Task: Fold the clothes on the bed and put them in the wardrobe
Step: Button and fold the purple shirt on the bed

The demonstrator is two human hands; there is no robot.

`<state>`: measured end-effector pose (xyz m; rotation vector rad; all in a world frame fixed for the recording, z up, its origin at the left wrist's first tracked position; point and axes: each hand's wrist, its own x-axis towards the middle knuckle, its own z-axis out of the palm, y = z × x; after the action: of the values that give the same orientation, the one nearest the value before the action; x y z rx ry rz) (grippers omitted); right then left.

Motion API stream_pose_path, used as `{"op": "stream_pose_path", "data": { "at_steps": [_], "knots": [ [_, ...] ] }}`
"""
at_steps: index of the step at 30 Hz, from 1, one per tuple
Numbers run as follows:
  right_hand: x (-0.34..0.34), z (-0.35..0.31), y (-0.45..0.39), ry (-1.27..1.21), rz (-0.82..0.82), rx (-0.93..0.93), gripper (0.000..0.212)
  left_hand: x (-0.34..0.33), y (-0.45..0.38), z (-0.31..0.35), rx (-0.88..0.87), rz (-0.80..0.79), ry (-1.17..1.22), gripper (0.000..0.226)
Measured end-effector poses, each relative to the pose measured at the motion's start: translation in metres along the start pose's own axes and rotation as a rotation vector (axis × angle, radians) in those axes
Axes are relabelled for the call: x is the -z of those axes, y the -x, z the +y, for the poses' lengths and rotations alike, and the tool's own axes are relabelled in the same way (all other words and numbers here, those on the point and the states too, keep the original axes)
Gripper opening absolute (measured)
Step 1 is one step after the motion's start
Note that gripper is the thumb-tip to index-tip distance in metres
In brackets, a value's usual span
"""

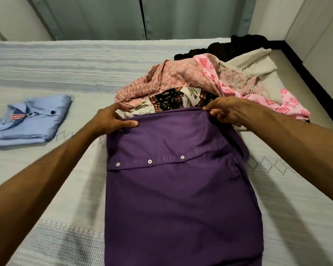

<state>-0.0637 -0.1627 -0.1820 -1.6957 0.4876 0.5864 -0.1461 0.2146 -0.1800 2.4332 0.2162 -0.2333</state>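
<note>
With the purple shirt's (177,189) far edge pinched by the left hand (112,120) and right hand (223,110), the 2 corners are best kept level and taut while folded.

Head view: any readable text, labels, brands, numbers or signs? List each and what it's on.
None: no word, number or brand can be read in this view.
Blue folded shirt: a stars-and-stripes flag pattern inside the collar, a picture, no lettering.
Purple shirt: plain, only white snap buttons.
Elephant-print cloth and pink patterned cloth: motifs only, no text.
</note>
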Motion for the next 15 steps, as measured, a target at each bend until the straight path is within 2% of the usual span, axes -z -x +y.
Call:
{"op": "stream_pose_path", "data": {
  "at_steps": [2,5,7,9,11,12,15],
  "knots": [
    [0.004,-0.008,0.006,-0.045,0.022,0.005,0.017,0.004,0.007,0.001,-0.067,0.033,0.029,0.057],
    [0.008,-0.011,0.022,-0.055,0.025,0.010,0.021,0.007,0.017,0.004,-0.220,0.100,-0.155,0.027],
    [0.014,-0.013,0.028,-0.027,0.042,0.021,0.021,0.005,0.022,0.003,-0.314,0.129,-0.279,0.019],
    [0.015,-0.018,0.046,-0.001,0.021,0.055,0.020,0.012,0.036,0.003,-0.364,0.169,-0.297,0.016],
    [0.014,-0.024,0.054,0.003,0.032,0.072,0.019,0.013,0.040,-0.002,-0.283,0.160,-0.207,0.017],
    [0.012,-0.023,0.054,0.006,0.041,0.080,0.018,0.011,0.039,-0.004,-0.206,0.136,-0.177,0.026],
    [0.005,-0.017,0.050,0.023,0.067,0.086,0.013,0.001,0.023,-0.016,0.046,0.083,-0.193,0.073]
  ]
}}
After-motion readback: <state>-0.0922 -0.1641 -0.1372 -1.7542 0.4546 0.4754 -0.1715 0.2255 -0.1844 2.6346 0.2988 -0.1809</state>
